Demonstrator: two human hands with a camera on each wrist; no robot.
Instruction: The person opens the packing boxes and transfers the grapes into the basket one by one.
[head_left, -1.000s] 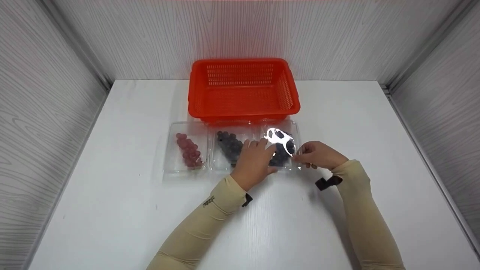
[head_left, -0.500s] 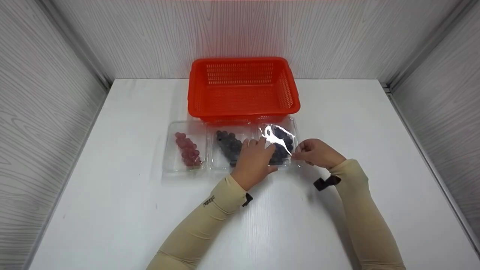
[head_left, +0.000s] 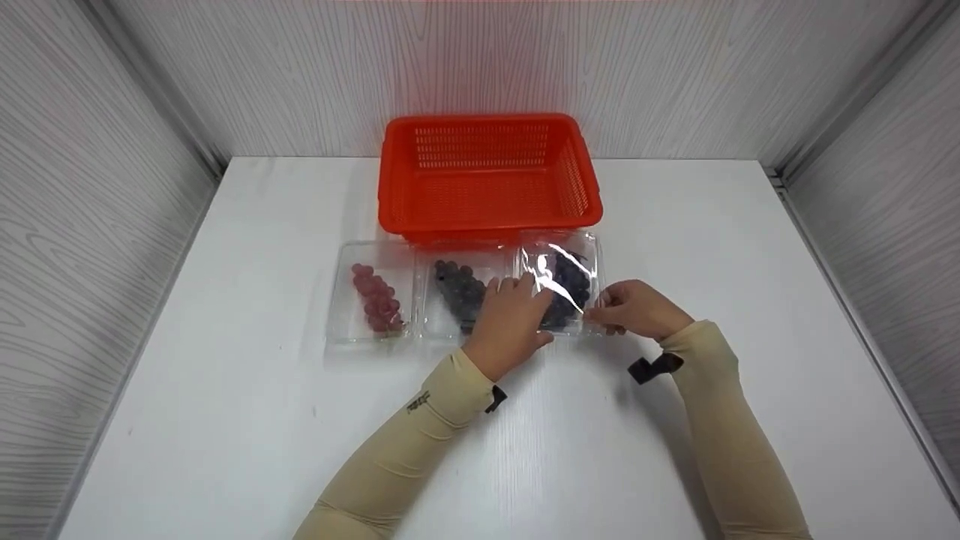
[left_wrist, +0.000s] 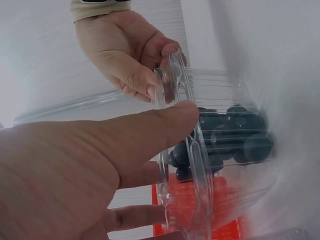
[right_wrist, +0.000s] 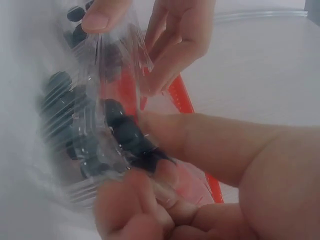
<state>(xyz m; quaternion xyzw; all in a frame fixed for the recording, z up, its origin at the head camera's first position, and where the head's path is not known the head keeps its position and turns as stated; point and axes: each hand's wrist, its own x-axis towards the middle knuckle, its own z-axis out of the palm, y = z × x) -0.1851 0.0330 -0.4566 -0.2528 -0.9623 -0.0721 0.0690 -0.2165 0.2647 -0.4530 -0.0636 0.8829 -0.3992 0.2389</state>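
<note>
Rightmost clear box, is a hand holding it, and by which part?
Yes, the right hand pinches the rightmost clear box by its near right corner.

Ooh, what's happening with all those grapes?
Somebody's right hand pinches the rightmost clear box, with dark grapes inside, by its near right corner, and their left hand rests on it. The middle box has more dark grapes, and the left box has pinkish grapes. Behind them all is a red basket.
</note>
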